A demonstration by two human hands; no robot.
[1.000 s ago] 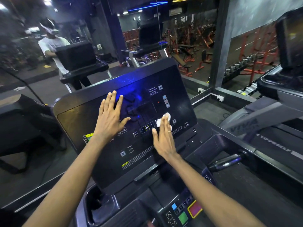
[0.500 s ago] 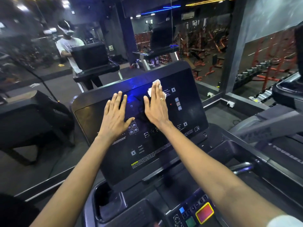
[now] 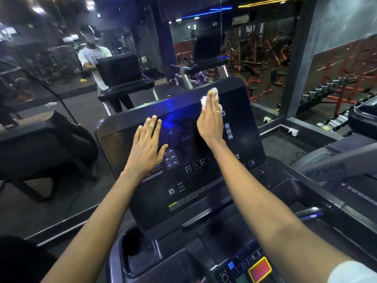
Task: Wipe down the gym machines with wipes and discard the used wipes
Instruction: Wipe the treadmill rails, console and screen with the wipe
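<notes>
A black treadmill console screen [image 3: 193,180] tilts up in front of me, with small white icons and a blue reflection on it. My right hand [image 3: 210,121] lies flat near the screen's upper right, its straight fingers pressing a white wipe [image 3: 204,101] against the glass. The wipe peeks out past the fingertips close to the top edge. My left hand [image 3: 148,148] rests flat and spread on the left part of the screen, holding nothing.
Below the screen sit a cup holder [image 3: 140,254] and a button panel with a red pad [image 3: 260,269]. A second treadmill [image 3: 346,164] stands at the right. A mirror wall [image 3: 102,58] ahead reflects a person and gym racks.
My right hand has slid the wipe from the lower middle of the screen up to its upper right. My left hand has stayed flat on the left side.
</notes>
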